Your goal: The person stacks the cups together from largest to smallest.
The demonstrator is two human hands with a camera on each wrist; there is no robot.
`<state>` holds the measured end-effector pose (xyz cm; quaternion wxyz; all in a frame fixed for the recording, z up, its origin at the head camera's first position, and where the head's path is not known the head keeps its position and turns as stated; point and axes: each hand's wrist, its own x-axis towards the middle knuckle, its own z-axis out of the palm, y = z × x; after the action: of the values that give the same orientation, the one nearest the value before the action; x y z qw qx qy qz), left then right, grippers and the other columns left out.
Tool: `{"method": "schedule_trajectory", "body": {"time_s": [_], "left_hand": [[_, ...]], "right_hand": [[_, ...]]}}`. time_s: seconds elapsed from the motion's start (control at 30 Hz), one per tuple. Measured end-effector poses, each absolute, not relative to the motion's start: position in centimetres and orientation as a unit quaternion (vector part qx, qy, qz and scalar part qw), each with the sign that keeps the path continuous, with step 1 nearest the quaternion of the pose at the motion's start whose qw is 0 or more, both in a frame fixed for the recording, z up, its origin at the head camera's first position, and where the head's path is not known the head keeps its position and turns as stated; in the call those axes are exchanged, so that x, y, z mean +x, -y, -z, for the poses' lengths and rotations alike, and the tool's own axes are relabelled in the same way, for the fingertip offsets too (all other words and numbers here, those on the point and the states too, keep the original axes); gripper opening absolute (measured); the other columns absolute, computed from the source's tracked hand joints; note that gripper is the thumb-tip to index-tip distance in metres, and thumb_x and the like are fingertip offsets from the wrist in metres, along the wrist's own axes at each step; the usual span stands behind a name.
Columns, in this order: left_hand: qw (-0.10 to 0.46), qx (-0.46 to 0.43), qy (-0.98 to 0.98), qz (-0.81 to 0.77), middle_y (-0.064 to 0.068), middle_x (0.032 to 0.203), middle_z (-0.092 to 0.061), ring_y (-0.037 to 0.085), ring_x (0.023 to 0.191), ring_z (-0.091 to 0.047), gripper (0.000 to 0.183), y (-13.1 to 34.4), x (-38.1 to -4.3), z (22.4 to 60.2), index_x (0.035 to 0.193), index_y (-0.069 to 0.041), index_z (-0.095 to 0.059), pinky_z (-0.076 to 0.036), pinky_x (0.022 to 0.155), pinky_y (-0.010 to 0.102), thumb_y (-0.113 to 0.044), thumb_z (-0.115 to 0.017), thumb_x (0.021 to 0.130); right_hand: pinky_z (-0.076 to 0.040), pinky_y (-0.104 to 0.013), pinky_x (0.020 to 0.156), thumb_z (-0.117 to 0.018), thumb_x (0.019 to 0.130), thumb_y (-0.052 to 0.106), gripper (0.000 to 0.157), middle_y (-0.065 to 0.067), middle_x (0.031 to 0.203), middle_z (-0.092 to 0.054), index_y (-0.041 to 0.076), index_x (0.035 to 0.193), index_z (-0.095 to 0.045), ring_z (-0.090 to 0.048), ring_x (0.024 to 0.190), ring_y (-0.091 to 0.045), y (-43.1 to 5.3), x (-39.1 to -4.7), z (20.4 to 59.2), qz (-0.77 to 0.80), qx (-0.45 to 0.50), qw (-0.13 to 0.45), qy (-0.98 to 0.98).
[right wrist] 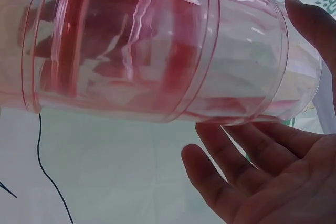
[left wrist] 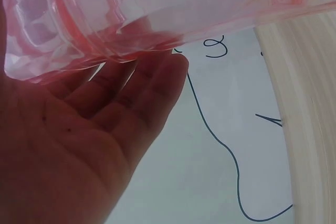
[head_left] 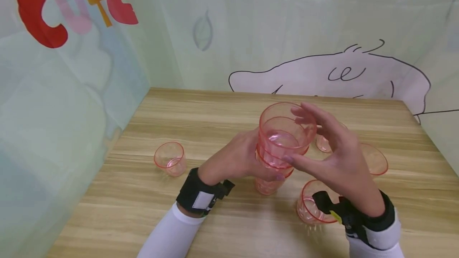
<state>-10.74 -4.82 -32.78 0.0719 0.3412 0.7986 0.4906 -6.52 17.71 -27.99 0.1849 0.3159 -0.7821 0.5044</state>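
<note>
Centrally, between the left and right edges of the surface [head_left: 107, 206], a stack of pink cups [head_left: 276, 154] rises rim upward; whether its base meets the surface cannot be told. The left hand [head_left: 247, 158] grasps the stack, its fingers curled round the wall. The right hand [head_left: 340, 154] curves about the topmost cup; whether its fingers grip or merely rest there is unclear. One loose cup [head_left: 171, 159] stands toward the left edge; three more, including a near cup [head_left: 310, 206], stand toward the right edge. The step in hand appears to be seating a cup onto the stack. The next move probably calls for steadying with the left hand while the right lets go.
</note>
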Motion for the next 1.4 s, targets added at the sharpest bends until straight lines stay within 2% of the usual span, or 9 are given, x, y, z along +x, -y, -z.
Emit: {"method": "schedule_trajectory", "body": {"time_s": [0.43,0.5,0.57,0.67,0.7,0.87,0.97,1.13,1.4], "left_hand": [[0.073,0.332,-0.795,-0.503,-0.015,0.108,-0.068,0.008,0.096,-0.065,0.070,4.7,-10.7,33.0,0.126,-0.030,-0.055,-0.055,0.085,0.030,-0.036,-0.094,0.068],[0.076,0.331,-0.793,-0.505,-0.014,0.109,-0.068,0.008,0.097,-0.065,0.071,4.7,-10.6,33.2,0.127,-0.030,-0.055,-0.055,0.086,0.031,-0.036,-0.094,0.068],[0.075,0.329,-0.795,-0.505,-0.015,0.109,-0.068,0.008,0.098,-0.065,0.070,4.7,-10.6,33.3,0.127,-0.030,-0.055,-0.055,0.086,0.031,-0.037,-0.094,0.069],[0.076,0.329,-0.796,-0.502,-0.014,0.109,-0.068,0.009,0.097,-0.064,0.070,4.7,-10.7,33.3,0.127,-0.029,-0.055,-0.055,0.085,0.031,-0.039,-0.093,0.069],[0.076,0.327,-0.798,-0.501,-0.014,0.108,-0.068,0.009,0.096,-0.065,0.070,4.7,-10.7,33.2,0.127,-0.029,-0.056,-0.055,0.085,0.032,-0.039,-0.093,0.068],[0.078,0.320,-0.803,-0.497,-0.013,0.108,-0.068,0.009,0.096,-0.064,0.072,4.7,-10.8,33.0,0.126,-0.028,-0.056,-0.055,0.085,0.032,-0.039,-0.094,0.067],[0.074,0.318,-0.804,-0.496,-0.013,0.109,-0.067,0.008,0.099,-0.063,0.072,4.7,-10.8,33.1,0.127,-0.027,-0.056,-0.055,0.086,0.031,-0.037,-0.094,0.067],[0.072,0.320,-0.806,-0.492,-0.014,0.110,-0.067,0.006,0.098,-0.062,0.072,4.7,-10.8,33.1,0.127,-0.026,-0.056,-0.054,0.086,0.030,-0.036,-0.094,0.067],[0.066,0.329,-0.808,-0.485,-0.014,0.110,-0.066,0.006,0.098,-0.062,0.073,4.8,-10.9,33.0,0.126,-0.025,-0.055,-0.054,0.086,0.029,-0.039,-0.095,0.067]], "right_hand": [[-0.053,-0.024,0.088,-0.093,0.056,-0.012,0.102,-0.008,0.134,-0.062,0.006,0.146,-0.048,-0.062,0.116,-0.021,-18.2,-6.8,28.3,-0.485,0.330,0.188,0.787],[-0.053,-0.024,0.087,-0.095,0.062,-0.002,0.097,-0.009,0.134,-0.062,0.004,0.147,-0.048,-0.062,0.116,-0.022,-18.2,-6.9,28.6,-0.488,0.341,0.192,0.780],[-0.053,-0.023,0.086,-0.094,0.071,0.017,0.091,-0.011,0.135,-0.062,0.003,0.148,-0.046,-0.062,0.116,-0.022,-18.2,-6.9,28.8,-0.489,0.350,0.197,0.774],[-0.054,-0.022,0.087,-0.084,0.081,0.042,0.089,-0.012,0.135,-0.062,0.002,0.149,-0.044,-0.062,0.117,-0.023,-18.3,-6.9,29.0,-0.486,0.360,0.203,0.770],[-0.053,-0.022,0.087,-0.082,0.082,0.044,0.089,-0.012,0.135,-0.062,0.002,0.150,-0.044,-0.061,0.118,-0.023,-18.3,-6.9,29.0,-0.483,0.361,0.203,0.771],[-0.053,-0.023,0.090,-0.085,0.081,0.039,0.089,-0.009,0.134,-0.063,0.005,0.152,-0.043,-0.061,0.120,-0.023,-18.5,-6.8,29.0,-0.468,0.358,0.199,0.783],[-0.053,-0.022,0.090,-0.089,0.078,0.029,0.091,-0.009,0.134,-0.063,0.006,0.152,-0.043,-0.061,0.119,-0.022,-18.6,-6.8,29.0,-0.457,0.353,0.198,0.792],[-0.053,-0.023,0.090,-0.093,0.068,0.003,0.098,-0.009,0.134,-0.063,0.007,0.153,-0.043,-0.062,0.118,-0.022,-18.6,-6.7,29.0,-0.446,0.347,0.192,0.802],[-0.052,-0.022,0.089,-0.093,0.061,-0.006,0.108,-0.007,0.134,-0.062,0.010,0.154,-0.041,-0.061,0.115,-0.020,-18.6,-6.4,29.2,-0.430,0.333,0.173,0.821]]}}
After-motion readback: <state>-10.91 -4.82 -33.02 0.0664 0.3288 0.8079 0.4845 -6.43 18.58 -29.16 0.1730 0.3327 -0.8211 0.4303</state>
